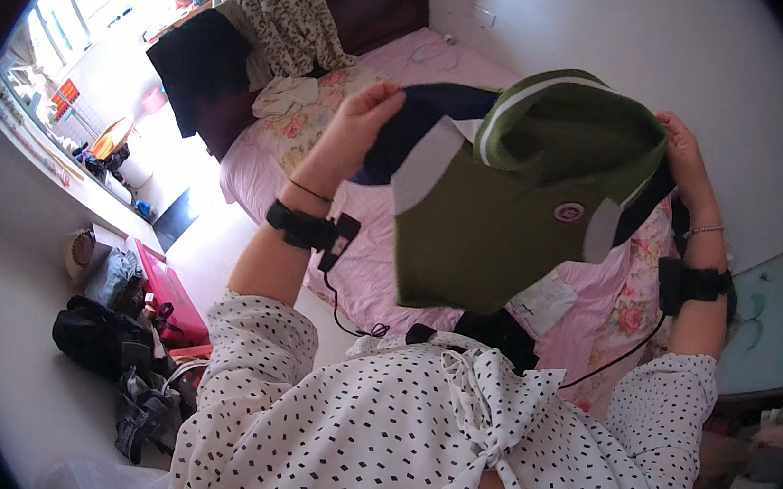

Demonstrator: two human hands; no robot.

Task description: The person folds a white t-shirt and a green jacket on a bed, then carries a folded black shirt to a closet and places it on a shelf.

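Observation:
Between my raised hands hangs an olive-green knit shirt point(486, 233) with a collar, grey shoulder patches, navy sleeves and a round badge on its front. My left hand point(370, 110) pinches the navy sleeve on the left. On the other side my right hand point(680, 153) grips the garment by the edge near the collar; the fingers are partly hidden behind the cloth. The green collar point(576, 121), edged with a white stripe, stands up and folds over at the top. Below the shirt spreads a bed with a pink floral sheet point(363, 241).
A patterned blanket point(287, 11) and a black cloth point(199, 67) drape over the bed's footboard or headboard. White cloth point(546, 304) and black cloth point(496, 334) lie on the near bed edge. Bags and clothes, including a black bag point(103, 336), are piled at left. A wall rises at right.

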